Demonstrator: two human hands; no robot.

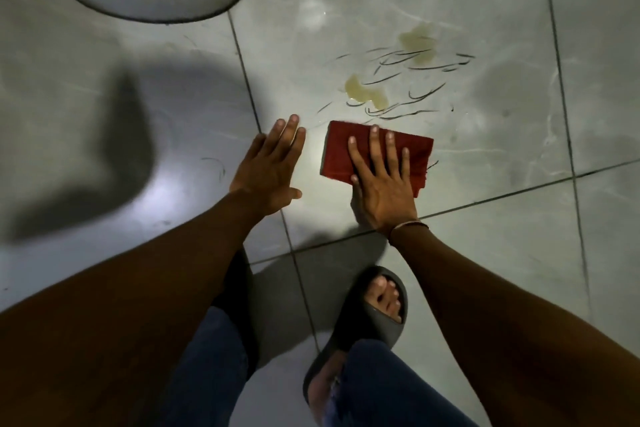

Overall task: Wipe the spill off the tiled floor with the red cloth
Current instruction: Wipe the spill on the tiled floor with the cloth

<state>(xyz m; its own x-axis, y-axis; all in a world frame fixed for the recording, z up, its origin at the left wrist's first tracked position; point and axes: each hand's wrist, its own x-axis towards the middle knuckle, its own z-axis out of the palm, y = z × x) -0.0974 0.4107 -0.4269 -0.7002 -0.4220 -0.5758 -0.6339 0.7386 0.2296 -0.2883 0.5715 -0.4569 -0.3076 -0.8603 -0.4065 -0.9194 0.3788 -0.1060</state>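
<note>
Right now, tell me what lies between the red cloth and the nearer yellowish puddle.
In the head view, only bare tile with thin dark smear streaks separates the red cloth from the nearer puddle.

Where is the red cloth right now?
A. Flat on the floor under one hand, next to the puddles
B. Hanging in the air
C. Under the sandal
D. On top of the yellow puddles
A. The right hand lies spread flat on the folded red cloth, which sits on the tiled floor just short of the yellowish spill, not covering it.
</note>
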